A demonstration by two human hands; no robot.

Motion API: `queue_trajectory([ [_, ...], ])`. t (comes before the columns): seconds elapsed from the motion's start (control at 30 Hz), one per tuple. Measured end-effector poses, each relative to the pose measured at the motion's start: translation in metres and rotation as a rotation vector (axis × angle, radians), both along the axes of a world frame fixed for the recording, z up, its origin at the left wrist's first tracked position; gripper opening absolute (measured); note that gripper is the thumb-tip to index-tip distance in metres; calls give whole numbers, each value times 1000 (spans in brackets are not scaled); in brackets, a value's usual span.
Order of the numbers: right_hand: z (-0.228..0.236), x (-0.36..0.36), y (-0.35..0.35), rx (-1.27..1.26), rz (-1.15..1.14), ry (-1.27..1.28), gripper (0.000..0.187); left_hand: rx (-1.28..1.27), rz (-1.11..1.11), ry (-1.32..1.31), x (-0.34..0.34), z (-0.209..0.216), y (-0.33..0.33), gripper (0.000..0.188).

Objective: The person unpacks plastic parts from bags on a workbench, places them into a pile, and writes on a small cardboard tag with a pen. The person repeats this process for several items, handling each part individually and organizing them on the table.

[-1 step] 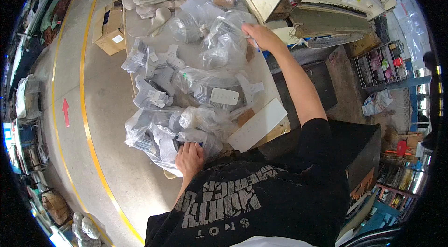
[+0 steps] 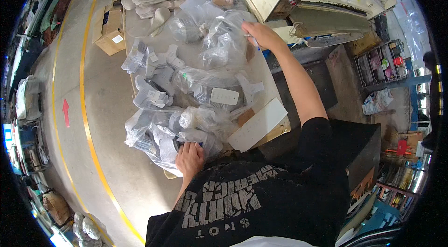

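Steadying the bags: film this thin may tear or slip, so it is judged best taken by a gathered fold, the other hand bearing lightly on the contents (any hard point should be turned away from the plastic).
Right hand (image 2: 260,36): fingers drawn in, apparently closed about a slim pale item (image 2: 253,41) with a blue end, possibly a pen; it is at the right edge of the far clear bag (image 2: 225,44). Whether film is also pinched cannot be told.
Left hand (image 2: 189,158): fingers bent and close together, touching the near clear bag (image 2: 137,128); palm hidden, so grip or mere rest cannot be told.
Grey pieces (image 2: 158,97): loose group at the left side of the tabletop (image 2: 269,78); similar pieces show through the near bag and the middle clear bag (image 2: 200,76).
White tag (image 2: 224,96): lying on the middle bag, apart from both hands.
White board (image 2: 259,125): near the tabletop's right edge, untouched.
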State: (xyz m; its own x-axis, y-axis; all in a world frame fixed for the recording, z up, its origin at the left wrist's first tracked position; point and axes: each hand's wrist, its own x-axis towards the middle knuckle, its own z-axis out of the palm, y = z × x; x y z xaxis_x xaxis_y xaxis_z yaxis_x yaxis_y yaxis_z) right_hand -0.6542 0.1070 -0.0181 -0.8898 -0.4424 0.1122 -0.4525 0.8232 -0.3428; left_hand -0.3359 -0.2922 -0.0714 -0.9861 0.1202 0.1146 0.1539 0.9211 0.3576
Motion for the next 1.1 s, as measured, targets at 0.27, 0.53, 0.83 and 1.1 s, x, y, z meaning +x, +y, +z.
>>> queue_trajectory([
  [0.27,-5,-12,6,-111,-116,98,29,-2,8,1,-3,-5,3,19],
  [0.53,-12,-24,-4,-36,-162,110,35,-9,-15,18,-6,-3,7,20],
  [0.83,-21,-29,-15,-20,-88,223,34,-2,1,38,-5,-5,9,24],
  [1.1,-27,-27,-14,1,-98,232,33,-61,3,60,-6,-9,9,23],
])
